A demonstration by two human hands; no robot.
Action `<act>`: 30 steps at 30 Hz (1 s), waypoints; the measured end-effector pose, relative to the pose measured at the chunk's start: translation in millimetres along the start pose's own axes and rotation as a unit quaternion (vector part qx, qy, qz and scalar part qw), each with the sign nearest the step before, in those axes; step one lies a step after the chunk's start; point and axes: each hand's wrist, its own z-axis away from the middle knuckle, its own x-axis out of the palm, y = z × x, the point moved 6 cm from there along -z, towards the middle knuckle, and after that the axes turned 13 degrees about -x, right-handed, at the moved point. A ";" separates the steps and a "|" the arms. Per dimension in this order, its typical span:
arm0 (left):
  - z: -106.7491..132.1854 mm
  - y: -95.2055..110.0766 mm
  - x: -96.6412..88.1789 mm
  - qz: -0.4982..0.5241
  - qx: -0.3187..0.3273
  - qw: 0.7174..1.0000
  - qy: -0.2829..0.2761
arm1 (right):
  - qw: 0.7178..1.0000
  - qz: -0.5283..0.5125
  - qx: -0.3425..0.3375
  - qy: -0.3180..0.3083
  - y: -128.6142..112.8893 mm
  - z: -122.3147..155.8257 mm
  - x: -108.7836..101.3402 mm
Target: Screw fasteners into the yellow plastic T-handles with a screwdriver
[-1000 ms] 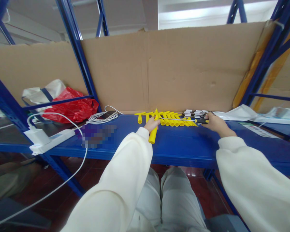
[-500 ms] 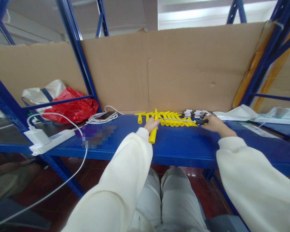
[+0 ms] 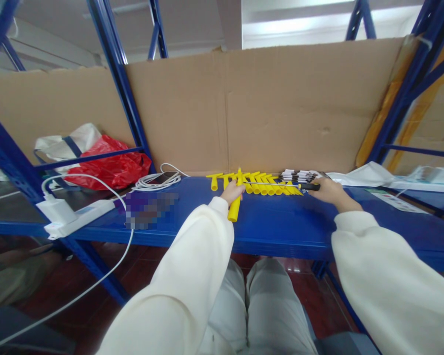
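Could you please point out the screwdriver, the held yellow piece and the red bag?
Screwdriver (image 3: 305, 187): head view, on its black handle.
Held yellow piece (image 3: 235, 207): head view, on its tube.
Red bag (image 3: 113, 170): head view, on its crumpled front.

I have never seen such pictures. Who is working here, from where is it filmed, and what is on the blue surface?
There is no machine: these are a person's bare hands, filmed by a camera worn on the head, looking forward and down. The left hand holds a yellow T-shaped piece. The right hand holds a screwdriver by its black handle, the shaft pointing toward that piece. On the blue surface, more yellow pieces are lined up near the cardboard. Further left are a coiled white cable and a white power strip.
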 end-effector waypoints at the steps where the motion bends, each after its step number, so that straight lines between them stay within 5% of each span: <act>1: 0.4 0.2 -0.1 -0.001 -0.001 1.000 0.002 | 1.000 0.006 0.000 0.003 -0.1 0.2 -0.6; 9: 9.1 6.9 -2.3 -0.001 0.014 1.000 0.011 | 0.999 0.004 -0.039 0.010 -0.8 -0.7 1.1; 16: 6.2 8.9 2.9 -0.010 0.048 0.999 0.002 | 0.988 -0.096 -0.095 -0.069 -21.2 -4.5 15.4; 26: 10.3 24.2 36.7 -0.031 0.121 0.991 -0.056 | 0.953 -0.239 -0.148 -0.111 -74.1 -6.2 27.4; 30: 13.6 31.1 53.8 -0.056 0.141 0.985 -0.082 | 0.937 -0.304 -0.164 -0.057 -81.5 -9.7 26.9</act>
